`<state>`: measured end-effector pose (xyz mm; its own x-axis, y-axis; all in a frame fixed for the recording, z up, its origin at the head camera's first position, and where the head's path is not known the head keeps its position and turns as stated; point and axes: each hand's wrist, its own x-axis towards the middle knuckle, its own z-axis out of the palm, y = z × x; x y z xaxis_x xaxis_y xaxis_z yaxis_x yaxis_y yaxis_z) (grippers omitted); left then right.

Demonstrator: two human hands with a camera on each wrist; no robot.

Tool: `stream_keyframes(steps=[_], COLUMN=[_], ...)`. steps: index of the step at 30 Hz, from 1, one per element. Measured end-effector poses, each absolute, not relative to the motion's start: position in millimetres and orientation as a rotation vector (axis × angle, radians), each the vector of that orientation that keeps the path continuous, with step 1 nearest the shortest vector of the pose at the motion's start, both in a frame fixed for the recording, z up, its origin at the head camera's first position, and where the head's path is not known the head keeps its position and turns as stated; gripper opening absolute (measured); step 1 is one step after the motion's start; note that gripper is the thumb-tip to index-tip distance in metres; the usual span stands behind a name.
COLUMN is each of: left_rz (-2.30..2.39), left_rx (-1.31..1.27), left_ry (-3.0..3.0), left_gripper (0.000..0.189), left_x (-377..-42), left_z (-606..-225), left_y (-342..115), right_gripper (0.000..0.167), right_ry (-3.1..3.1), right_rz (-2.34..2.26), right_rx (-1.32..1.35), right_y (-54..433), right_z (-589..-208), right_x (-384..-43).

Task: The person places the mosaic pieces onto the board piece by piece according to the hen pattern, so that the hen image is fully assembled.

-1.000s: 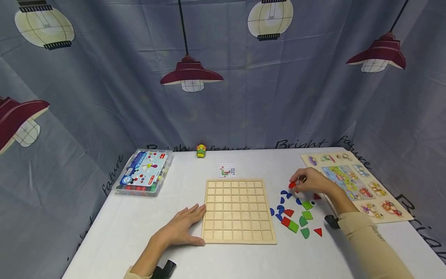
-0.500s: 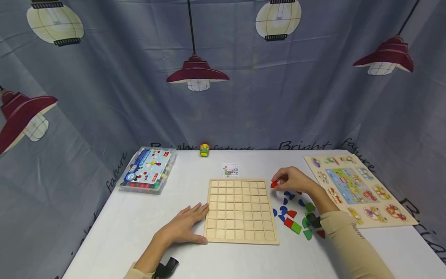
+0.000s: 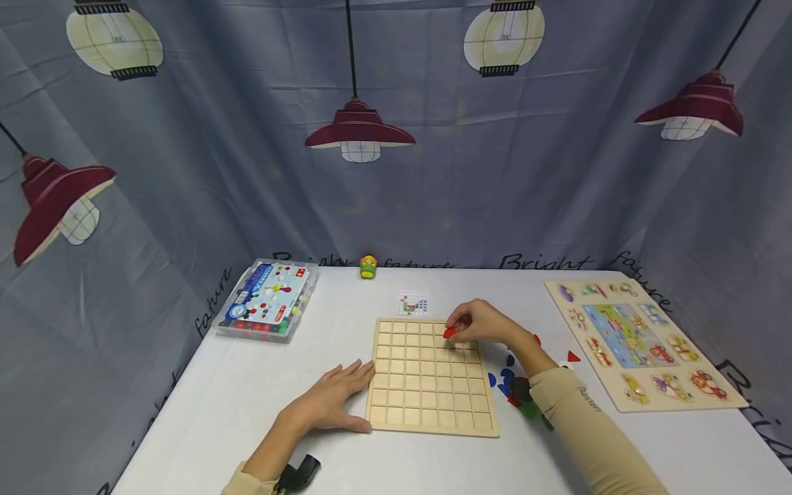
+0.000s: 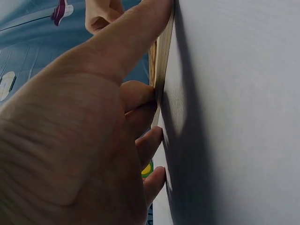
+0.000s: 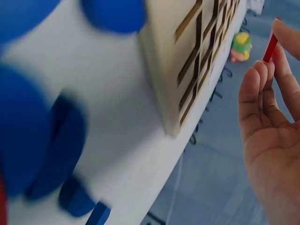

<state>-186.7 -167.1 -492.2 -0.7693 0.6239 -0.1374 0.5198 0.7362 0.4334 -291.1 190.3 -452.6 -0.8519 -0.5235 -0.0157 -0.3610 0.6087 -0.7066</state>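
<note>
A wooden grid board [image 3: 421,381] lies flat on the white table. My left hand [image 3: 337,402] rests beside its left edge, fingers stretched out with fingertips and thumb at the rim; the left wrist view shows the fingertips [image 4: 157,180] down on the tabletop. Over the board's upper right part, my right hand [image 3: 482,322] pinches a red piece [image 3: 449,332] between thumb and fingers. Seen edge-on in the right wrist view, that red piece [image 5: 271,47] is thin and flat. Blue pieces [image 3: 507,375] lie right of the board, partly hidden by my right forearm.
A small picture card [image 3: 412,303] lies behind the board, with a toy figure [image 3: 368,267] farther back. At the left stands a clear plastic case [image 3: 266,300] of coloured balls. A wooden picture puzzle [image 3: 643,344] lies at the right. A red triangle [image 3: 573,357] sits near it.
My right hand has carried the red piece leftward from the loose pieces to over the board's upper right part. The left hand stays at the board's edge. The head view has shifted slightly.
</note>
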Motion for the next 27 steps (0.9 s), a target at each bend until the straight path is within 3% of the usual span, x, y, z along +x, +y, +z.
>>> stream_keyframes(steps=[17,27], left_rz=[0.497,0.470], left_rx=[0.863,0.875], left_ry=[2.681,2.669], left_gripper=[0.104,0.102], left_x=[-182.3,-183.4], left_z=[-490.6,-488.0], left_y=[-163.7,-161.9], right_gripper=[0.021,0.020], right_ry=[2.600,2.637], right_rz=[-1.022,-0.944], right_rx=[-0.753,-0.704], right_y=[103.4,82.7], right_z=[-460.7,-470.5], right_x=[-302.0,-308.2])
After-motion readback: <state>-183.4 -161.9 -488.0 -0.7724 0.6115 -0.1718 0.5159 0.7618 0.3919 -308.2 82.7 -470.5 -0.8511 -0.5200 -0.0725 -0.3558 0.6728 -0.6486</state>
